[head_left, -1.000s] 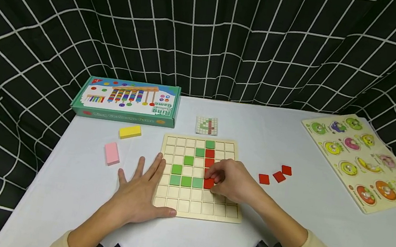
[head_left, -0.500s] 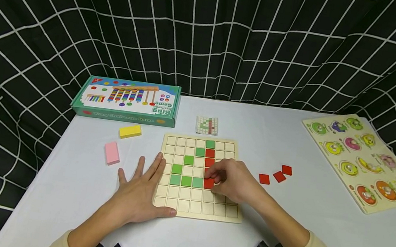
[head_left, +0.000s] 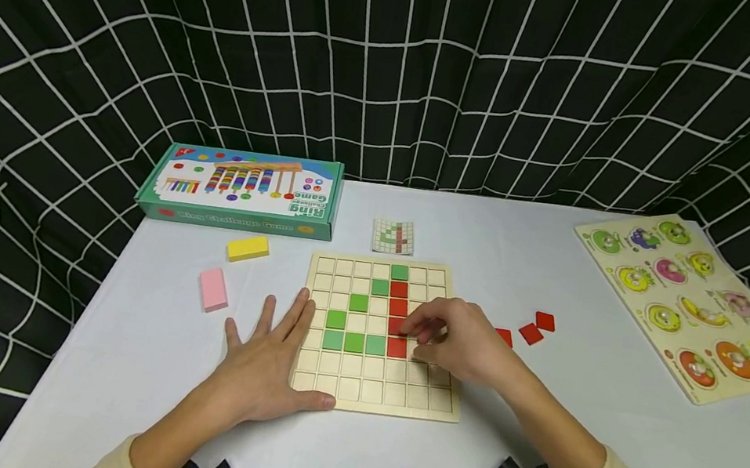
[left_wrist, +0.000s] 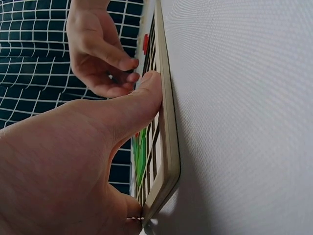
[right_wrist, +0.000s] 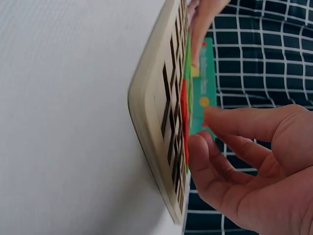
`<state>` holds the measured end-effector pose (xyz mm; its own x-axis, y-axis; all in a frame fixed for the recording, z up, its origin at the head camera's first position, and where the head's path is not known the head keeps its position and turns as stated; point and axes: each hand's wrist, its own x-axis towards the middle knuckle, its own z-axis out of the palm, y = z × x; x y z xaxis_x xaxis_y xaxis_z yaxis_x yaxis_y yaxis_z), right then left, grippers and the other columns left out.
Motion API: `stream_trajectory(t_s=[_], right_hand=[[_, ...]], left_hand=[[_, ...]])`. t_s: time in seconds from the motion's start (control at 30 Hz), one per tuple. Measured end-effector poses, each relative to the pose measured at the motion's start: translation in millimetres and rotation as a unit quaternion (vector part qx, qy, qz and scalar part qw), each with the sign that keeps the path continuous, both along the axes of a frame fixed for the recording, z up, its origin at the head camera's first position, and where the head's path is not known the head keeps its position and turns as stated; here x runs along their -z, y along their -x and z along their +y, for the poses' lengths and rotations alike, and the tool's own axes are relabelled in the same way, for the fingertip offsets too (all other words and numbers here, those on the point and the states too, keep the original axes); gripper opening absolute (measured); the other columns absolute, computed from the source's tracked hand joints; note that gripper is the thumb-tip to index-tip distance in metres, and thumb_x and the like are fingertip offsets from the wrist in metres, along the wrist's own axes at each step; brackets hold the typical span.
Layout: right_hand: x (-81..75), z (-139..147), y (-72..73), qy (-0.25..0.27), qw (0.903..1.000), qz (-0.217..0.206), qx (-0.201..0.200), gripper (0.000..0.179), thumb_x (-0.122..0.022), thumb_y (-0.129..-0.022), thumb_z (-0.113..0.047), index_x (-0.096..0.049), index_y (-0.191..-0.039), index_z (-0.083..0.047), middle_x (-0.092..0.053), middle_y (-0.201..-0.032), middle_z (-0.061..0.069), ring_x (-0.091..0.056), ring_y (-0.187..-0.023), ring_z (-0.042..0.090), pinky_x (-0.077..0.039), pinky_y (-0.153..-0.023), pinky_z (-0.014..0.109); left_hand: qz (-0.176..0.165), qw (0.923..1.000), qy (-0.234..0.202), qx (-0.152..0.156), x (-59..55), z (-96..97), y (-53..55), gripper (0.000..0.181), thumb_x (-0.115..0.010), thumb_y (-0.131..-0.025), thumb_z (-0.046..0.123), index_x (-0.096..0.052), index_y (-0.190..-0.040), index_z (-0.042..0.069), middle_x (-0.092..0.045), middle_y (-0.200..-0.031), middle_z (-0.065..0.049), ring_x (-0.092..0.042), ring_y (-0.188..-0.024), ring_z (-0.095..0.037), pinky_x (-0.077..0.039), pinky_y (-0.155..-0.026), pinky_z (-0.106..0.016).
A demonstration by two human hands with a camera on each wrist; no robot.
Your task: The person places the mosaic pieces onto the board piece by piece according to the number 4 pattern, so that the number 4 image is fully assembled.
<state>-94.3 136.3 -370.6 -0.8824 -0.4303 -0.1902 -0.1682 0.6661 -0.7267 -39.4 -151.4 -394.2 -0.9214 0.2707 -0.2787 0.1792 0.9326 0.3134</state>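
A wooden grid board [head_left: 371, 393] lies on the white table, bearing several green tiles [head_left: 354, 342] and a column of red tiles [head_left: 396, 347]. My left hand [head_left: 260, 377] rests at the board's left side with fingers spread. Its thumb lies on the front edge, as the left wrist view also shows. Over the right part of the board is my right hand [head_left: 457, 340], close beside the red column. In the right wrist view its thumb and index finger stand apart with nothing between them. Three loose red tiles [head_left: 531, 334] lie right of the board, one partly hidden by the right hand.
A small pattern card [head_left: 393, 237] lies behind the board. A green game box [head_left: 238, 192], a yellow block [head_left: 248, 249] and a pink block [head_left: 214, 290] are at the left. A fruit puzzle board [head_left: 692, 307] lies at the right. Black gridded cloth [head_left: 396, 71] hangs behind.
My right hand has drawn back a little to the right from the lowest red tile, which stays on the board. My left hand has stayed in place.
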Motion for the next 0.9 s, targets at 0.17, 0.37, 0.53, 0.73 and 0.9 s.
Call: stream_trajectory(t_s=[0.17, 0.37, 0.53, 0.73, 0.9], right_hand=[[-5.4, 16, -0.3, -0.002, 1.0, 0.002, 0.006, 0.026, -0.08, -0.081, 0.003, -0.079, -0.101, -0.014, -0.073, -0.095, 0.003, -0.065, -0.086, 0.016, -0.055, -0.075, 0.029], [-10.9, 36, 2.1, -0.014, 0.9997, 0.01, 0.019, 0.027, -0.08, -0.082, 0.002, -0.079, -0.104, -0.014, -0.073, -0.096, 0.003, -0.067, -0.088, 0.017, -0.055, -0.074, 0.03], [-13.7, 52, 3.4, -0.017, 0.9991, 0.026, 0.028, 0.028, -0.078, -0.083, 0.003, -0.079, -0.106, -0.012, -0.073, -0.097, 0.004, -0.067, -0.091, 0.017, -0.056, -0.075, 0.028], [-16.7, 69, 5.0, -0.014, 0.9985, 0.038, 0.036, 0.03, -0.078, -0.082, 0.005, -0.078, -0.108, -0.01, -0.074, -0.1, 0.006, -0.067, -0.093, 0.02, -0.057, -0.076, 0.027], [-16.4, 82, 6.8, -0.026, 0.9983, 0.033, 0.039, 0.03, -0.08, -0.083, 0.001, -0.078, -0.11, -0.012, -0.074, -0.104, 0.006, -0.069, -0.093, 0.018, -0.054, -0.073, 0.027]], left_hand=[[0.0, 1.0, -0.006, 0.0, 1.5, -0.1, 0.8, 0.131, -0.076, -0.073, 0.08, -0.018, -0.168, 0.009, -0.004, -0.177, -0.004, -0.008, -0.158, -0.053, -0.01, -0.102, -0.093], [0.001, 1.0, -0.004, -0.002, 4.0, -0.3, 1.1, 0.131, -0.076, -0.074, 0.079, -0.017, -0.168, 0.009, -0.001, -0.177, -0.003, -0.006, -0.159, -0.052, -0.009, -0.103, -0.093], [0.006, 1.0, -0.001, -0.001, 4.5, -0.9, 0.1, 0.131, -0.075, -0.073, 0.08, -0.016, -0.168, 0.01, -0.001, -0.177, -0.002, -0.006, -0.159, -0.051, -0.01, -0.103, -0.093], [0.007, 1.0, -0.001, 0.0, 4.4, -0.5, 0.3, 0.132, -0.075, -0.073, 0.081, -0.016, -0.168, 0.011, 0.0, -0.177, -0.001, -0.006, -0.159, -0.051, -0.009, -0.103, -0.093], [0.007, 1.0, 0.001, -0.001, 3.9, -0.5, 0.3, 0.132, -0.075, -0.073, 0.081, -0.016, -0.168, 0.011, 0.0, -0.177, -0.001, -0.006, -0.159, -0.051, -0.009, -0.103, -0.093]])
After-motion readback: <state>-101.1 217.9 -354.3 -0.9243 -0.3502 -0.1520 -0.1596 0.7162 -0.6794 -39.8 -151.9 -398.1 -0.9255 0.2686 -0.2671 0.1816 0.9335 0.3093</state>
